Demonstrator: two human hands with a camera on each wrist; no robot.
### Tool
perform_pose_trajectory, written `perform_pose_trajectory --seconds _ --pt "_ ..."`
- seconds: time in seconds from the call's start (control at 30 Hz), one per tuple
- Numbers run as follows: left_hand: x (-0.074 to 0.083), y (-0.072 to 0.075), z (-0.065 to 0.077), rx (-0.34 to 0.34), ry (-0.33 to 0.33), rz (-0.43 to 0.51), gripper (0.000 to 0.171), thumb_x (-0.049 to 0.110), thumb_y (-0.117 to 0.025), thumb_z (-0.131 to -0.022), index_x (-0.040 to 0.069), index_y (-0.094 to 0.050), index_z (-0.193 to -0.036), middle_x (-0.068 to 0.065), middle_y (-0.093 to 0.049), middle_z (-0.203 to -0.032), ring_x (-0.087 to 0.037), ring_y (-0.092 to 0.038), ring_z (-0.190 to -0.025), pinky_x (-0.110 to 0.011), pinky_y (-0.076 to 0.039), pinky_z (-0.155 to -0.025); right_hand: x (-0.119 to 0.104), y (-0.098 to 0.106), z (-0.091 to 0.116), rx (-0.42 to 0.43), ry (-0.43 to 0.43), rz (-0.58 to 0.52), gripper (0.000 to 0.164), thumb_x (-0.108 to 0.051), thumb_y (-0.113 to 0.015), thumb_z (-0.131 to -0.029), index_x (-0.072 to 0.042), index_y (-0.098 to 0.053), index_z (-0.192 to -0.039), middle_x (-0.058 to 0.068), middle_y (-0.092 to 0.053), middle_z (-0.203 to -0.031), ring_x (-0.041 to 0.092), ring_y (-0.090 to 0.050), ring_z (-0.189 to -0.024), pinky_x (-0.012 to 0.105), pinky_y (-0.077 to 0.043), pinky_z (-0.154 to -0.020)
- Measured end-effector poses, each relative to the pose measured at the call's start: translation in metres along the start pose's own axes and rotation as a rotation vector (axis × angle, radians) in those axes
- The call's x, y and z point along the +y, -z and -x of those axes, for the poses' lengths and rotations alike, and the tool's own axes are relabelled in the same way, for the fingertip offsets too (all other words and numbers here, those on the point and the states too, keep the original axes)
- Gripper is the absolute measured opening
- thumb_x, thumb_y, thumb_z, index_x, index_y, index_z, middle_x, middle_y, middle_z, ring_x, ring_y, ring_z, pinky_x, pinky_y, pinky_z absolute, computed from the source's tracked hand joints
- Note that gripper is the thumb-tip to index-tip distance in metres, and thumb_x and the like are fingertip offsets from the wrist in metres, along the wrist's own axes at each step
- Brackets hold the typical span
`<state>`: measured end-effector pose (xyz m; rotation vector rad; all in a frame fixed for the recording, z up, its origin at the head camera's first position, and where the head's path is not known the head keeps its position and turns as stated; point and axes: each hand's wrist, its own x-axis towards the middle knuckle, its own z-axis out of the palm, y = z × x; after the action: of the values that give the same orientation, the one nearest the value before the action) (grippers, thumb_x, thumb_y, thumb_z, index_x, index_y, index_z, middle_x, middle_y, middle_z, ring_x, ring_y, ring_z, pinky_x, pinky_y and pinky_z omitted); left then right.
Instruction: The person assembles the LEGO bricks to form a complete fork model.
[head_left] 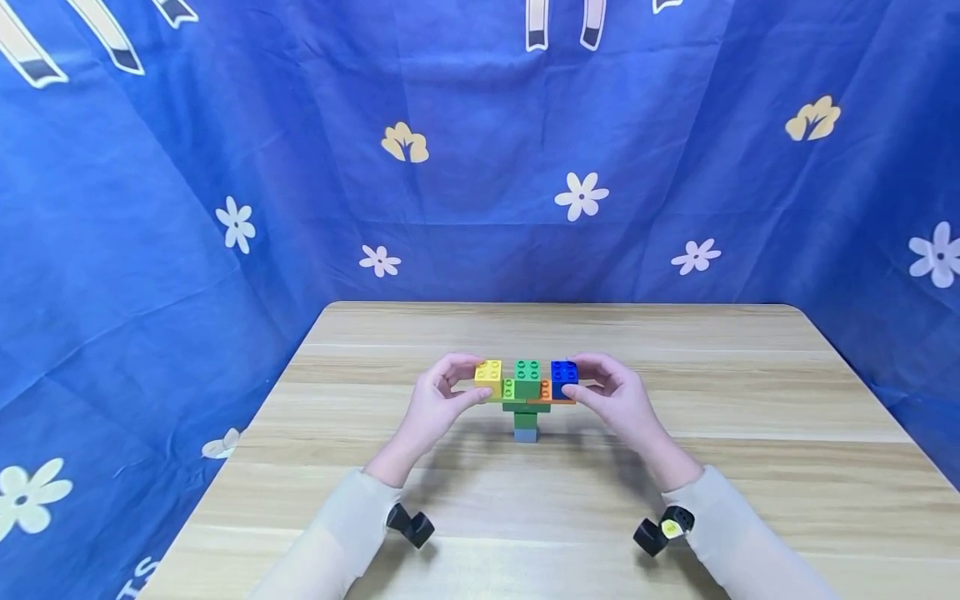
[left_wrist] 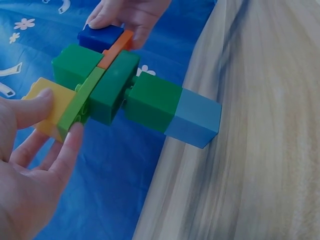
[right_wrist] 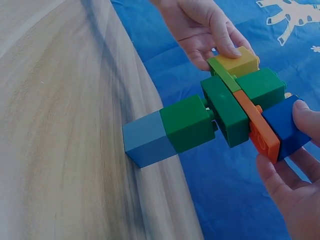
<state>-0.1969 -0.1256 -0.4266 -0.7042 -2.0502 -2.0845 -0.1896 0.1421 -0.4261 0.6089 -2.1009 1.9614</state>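
A T-shaped build of toy bricks stands upright between the two hands. Its column is a light blue brick at the bottom with a green brick on it. Above lies a wider dark green brick, bearing a flat lime plate and a flat orange plate end to end. On top sit a yellow brick, a green brick and a blue brick. The left hand pinches the yellow brick's end; the right hand pinches the blue brick's end.
The wood-grain table lies beneath. A blue patterned cloth hangs behind it and along both sides. Each wrist bears a small black camera, one at the left sleeve and one at the right sleeve.
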Motion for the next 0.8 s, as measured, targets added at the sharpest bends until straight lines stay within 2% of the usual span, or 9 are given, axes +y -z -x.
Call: perform_pose_trajectory --seconds 0.37,0.6,0.8 --pt "-0.0006 0.0001 0.003 -0.023 -0.019 -0.001 0.04 -0.008 -0.069 -0.077 -0.003 -0.055 -0.114 -0.019 -0.06 -0.113 -0.021 -0.058 -0.101 -0.037 -0.054 -0.079 0.0042 -0.0003 0.005 -0.009 0.024 -0.026 0.037 0.0 -0.072 -0.079 0.003 -0.058 -0.113 0.016 -0.059 -0.108 0.017 -0.059 -0.095 0.03 -0.054 -0.078" --pt "-0.0023 0.0001 0.0007 -0.029 -0.008 0.004 0.04 -0.008 -0.07 -0.076 -0.003 -0.055 -0.113 -0.018 -0.061 -0.112 -0.021 -0.059 -0.1 -0.038 -0.054 -0.078 0.0036 0.0007 0.0049 -0.014 -0.008 -0.007 0.037 -0.002 -0.072 -0.079 0.001 -0.058 -0.113 0.016 -0.06 -0.108 0.017 -0.058 -0.096 0.03 -0.054 -0.078" --pt "-0.0024 0.0007 -0.0021 -0.031 -0.002 0.012 0.04 -0.008 -0.071 -0.076 -0.003 -0.056 -0.112 -0.018 -0.061 -0.11 -0.026 -0.058 -0.099 -0.04 -0.055 -0.076 0.0039 0.0004 0.0039 -0.007 -0.02 0.015 0.037 0.004 -0.07 -0.079 0.003 -0.058 -0.113 0.018 -0.06 -0.107 0.017 -0.059 -0.093 0.029 -0.054 -0.076"
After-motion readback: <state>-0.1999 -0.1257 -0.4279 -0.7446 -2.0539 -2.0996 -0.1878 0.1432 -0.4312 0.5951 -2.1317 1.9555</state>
